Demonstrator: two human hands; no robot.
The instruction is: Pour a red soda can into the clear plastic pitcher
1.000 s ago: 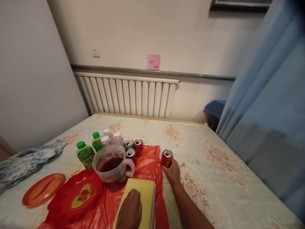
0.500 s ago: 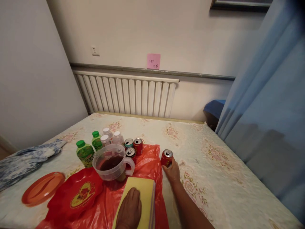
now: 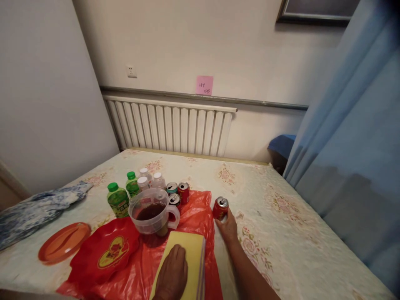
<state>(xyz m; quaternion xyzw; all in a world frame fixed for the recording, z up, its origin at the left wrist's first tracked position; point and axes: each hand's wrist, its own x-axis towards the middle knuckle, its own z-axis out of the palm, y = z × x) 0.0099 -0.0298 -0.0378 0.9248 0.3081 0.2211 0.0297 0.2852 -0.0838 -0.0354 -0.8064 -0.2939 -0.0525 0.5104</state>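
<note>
Gripping the upright red can (image 3: 220, 208) from its near side, our right hand (image 3: 228, 228) has it just off the red bag's (image 3: 193, 218) right edge on the bed (image 3: 281, 216), while our left hand (image 3: 172, 276) rests flat, fingers unclenched, on the yellow pad (image 3: 190, 254).

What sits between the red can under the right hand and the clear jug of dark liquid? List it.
In the head view, between the red can and the clear jug lies rumpled red plastic bag, with another opened can by the jug's handle.
</note>
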